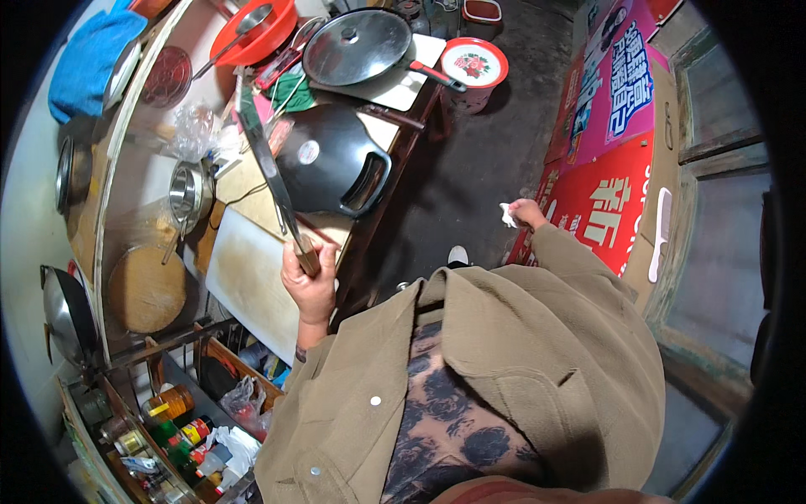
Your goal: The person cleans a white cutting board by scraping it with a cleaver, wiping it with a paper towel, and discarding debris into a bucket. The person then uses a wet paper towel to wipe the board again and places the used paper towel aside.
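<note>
My left hand (309,281) is closed round the wooden handle of a kitchen knife (265,160). Its long metal blade points up and away to the left, seen nearly edge-on above the work surface. Just beyond that hand lies a white cutting board (252,273), stained in the middle. A large black domed thing with a looped handle (323,160) sits on the table to the right of the blade. Held out to the right over the floor, my right hand (527,213) pinches a crumpled white tissue (507,216).
A lidded frying pan (357,50) stands at the table's far end, its handle jutting out. Near it are a red basin (277,38) and a lidded bucket (474,67). Printed cardboard (600,202) lines the right side. Bottles (172,403) fill the lower-left shelf.
</note>
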The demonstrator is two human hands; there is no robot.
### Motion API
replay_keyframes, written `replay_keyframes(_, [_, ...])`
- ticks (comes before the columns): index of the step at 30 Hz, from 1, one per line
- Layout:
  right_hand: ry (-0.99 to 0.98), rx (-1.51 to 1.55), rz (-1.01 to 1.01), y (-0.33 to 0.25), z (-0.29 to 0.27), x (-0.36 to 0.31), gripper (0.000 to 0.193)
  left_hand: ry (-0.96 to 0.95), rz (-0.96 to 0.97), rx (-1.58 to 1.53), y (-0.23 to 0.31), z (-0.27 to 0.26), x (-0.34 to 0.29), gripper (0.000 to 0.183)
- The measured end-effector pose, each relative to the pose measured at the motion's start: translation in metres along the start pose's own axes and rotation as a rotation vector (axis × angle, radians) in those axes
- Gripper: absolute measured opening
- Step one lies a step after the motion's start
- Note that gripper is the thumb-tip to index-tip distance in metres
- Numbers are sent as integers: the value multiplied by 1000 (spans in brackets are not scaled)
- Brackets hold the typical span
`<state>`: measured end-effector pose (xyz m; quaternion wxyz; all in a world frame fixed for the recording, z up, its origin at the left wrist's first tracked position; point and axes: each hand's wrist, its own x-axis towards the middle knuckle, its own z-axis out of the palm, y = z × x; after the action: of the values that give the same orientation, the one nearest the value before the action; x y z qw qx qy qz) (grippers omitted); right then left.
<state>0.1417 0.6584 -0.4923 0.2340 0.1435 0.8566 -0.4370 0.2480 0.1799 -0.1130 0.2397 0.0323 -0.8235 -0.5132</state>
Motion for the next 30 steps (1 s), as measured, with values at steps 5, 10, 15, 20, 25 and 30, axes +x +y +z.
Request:
replay_keyframes(5, [65, 504, 151, 1, -73, 7, 9, 82, 152, 27, 17, 59, 81, 20])
replay_keyframes(10, [-49, 702, 140, -43, -118, 45, 11, 219, 170, 39, 20, 84, 150, 19])
replay_keyframes(15, [-86, 682, 45, -107, -172, 121, 13, 331, 244, 187, 15, 106, 205, 21])
replay_keyframes(20, [-101, 514, -11, -159, -232, 209, 9, 405, 192, 325, 2, 139, 254, 20])
replay_keyframes(25, [-127, 353, -53, -186, -281, 286, 11, 400, 56, 146, 0, 184, 293, 20])
replay_keyframes(30, [-119, 277, -8, -205, -316, 369, 12, 333, -77, 176, 9, 216, 308, 25])
